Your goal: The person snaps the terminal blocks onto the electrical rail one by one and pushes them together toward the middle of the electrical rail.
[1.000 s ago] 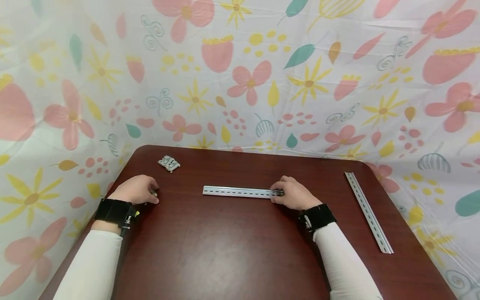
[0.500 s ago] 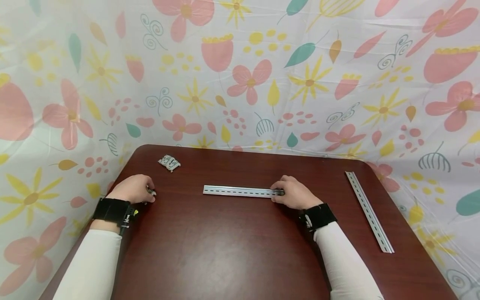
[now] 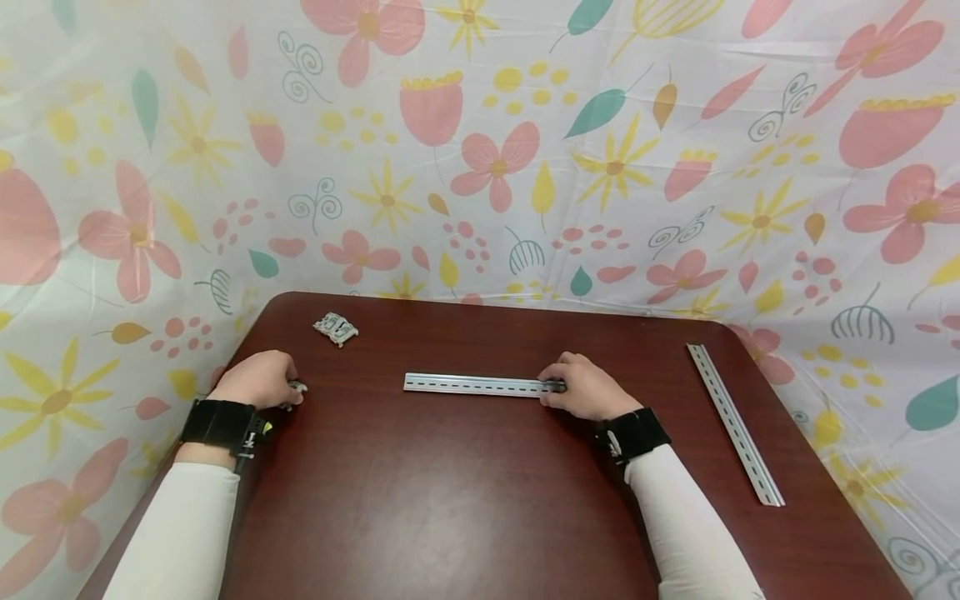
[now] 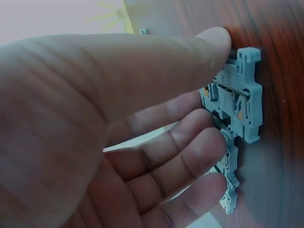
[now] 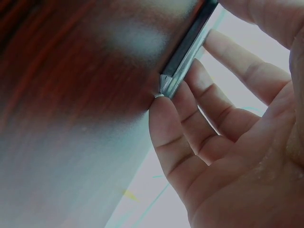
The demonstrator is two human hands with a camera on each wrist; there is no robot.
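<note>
While my forearms stretched apart across the brown table [image 3: 435, 500], in white sleeves [image 3: 176, 529] and black wristbands [image 3: 219, 423], each of my hands closed on a different piece. My left hand [image 3: 255, 381], bent in at the wrist beside the table's left edge, held a gray terminal block [image 4: 237, 97] in a narrow pinch. My thumb lay straight, its tip at the block's upper part, and my bent fingers met it from the other side. The block stood on edge at the wood; whether it touched the surface, I could not tell. A further gray block [image 4: 229, 175] showed just past my fingertips, though whether they touched it was unclear.

Toward the table's right side, my right hand [image 3: 588, 388] reached in with the knuckles up, thumb and fingers curled around the right end of a slotted metal rail [image 3: 468, 384]. That grip, too, was narrow, no wider than the rail, which lay crosswise in the table's far half, roughly parallel to the far edge. A dark part [image 3: 555, 386] showed between my fingertips, too small to identify.

Near the far-left corner lay a cluster of pale gray pieces [image 3: 336, 328]. Along the right edge, a second rail [image 3: 735, 425] lay aslant, well apart from my right hand.
</note>
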